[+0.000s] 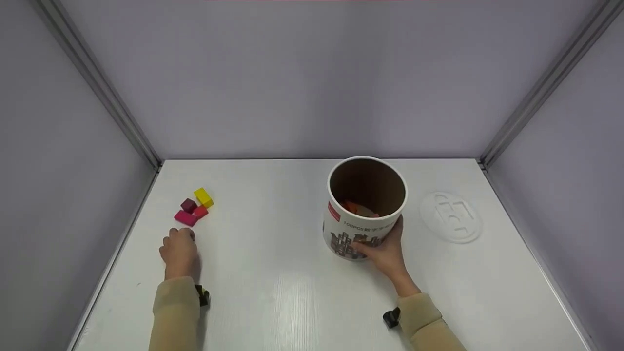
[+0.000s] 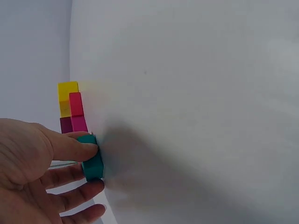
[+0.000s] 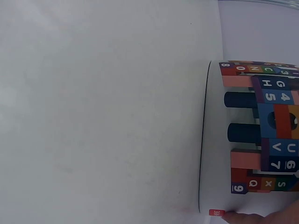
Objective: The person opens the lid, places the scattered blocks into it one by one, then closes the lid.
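My left hand (image 1: pixel 178 251) is low over the table on the left side. In the left wrist view, its thumb and fingers pinch a teal block (image 2: pixel 94 167), which the hand mostly hides in the head view. Just beyond that hand lie a magenta block (image 1: pixel 186 218), a red block (image 1: pixel 200 211), a dark purple block (image 1: pixel 188 205) and a yellow block (image 1: pixel 203 197), grouped together. My right hand (image 1: pixel 388 253) grips the lower side of a white cylindrical bucket (image 1: pixel 336 229), whose open top shows some orange-red pieces (image 1: pixel 352 206) at the bottom.
A clear round plastic lid (image 1: pixel 451 217) lies flat on the white table (image 1: pixel 273 234), right of the bucket. Pale panels enclose the table at the back (image 1: pixel 312 78) and on both sides. A small black wrist device (image 1: pixel 391 318) sits by the right sleeve.
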A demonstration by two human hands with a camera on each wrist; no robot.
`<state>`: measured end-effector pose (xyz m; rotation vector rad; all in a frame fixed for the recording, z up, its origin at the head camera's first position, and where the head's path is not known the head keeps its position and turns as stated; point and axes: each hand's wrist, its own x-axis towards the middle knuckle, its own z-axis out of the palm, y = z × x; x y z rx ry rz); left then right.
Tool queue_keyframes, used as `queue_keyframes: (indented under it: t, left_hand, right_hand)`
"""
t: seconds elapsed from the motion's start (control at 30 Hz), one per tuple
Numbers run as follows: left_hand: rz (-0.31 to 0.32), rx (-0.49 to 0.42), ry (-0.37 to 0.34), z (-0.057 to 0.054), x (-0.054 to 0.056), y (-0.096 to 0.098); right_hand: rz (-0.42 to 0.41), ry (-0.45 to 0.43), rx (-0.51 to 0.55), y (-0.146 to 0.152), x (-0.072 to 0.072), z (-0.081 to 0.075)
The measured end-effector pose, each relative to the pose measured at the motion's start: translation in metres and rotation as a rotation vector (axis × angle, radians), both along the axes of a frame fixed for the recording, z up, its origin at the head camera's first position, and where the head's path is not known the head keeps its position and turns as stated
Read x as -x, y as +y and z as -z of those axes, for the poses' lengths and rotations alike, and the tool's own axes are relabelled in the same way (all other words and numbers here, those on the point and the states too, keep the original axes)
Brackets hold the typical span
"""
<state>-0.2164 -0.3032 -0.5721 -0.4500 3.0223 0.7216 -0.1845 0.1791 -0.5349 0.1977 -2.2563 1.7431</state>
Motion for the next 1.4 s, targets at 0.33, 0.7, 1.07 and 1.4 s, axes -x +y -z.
queue_keyframes:
  t: [0.33,0.7,1.07,1.4]
  left_hand:
    - [0.050,0.003,0.129,-0.018,-0.001,0.027]
    - [0.165,0.010,0.368,-0.053,0.000,0.080]
    - [0.385,-0.035,0.701,-0.088,-0.005,0.146]
    - [0.606,-0.102,0.936,-0.125,-0.013,0.202]
  right_hand:
    - [0.000,-0.019,-0.004,0.001,0.000,0.000]
    - [0.004,-0.013,-0.021,0.002,0.000,0.001]
    - [0.002,-0.008,-0.008,0.002,0.000,0.001]
    - [0.002,-0.002,-0.005,0.004,0.002,0.005]
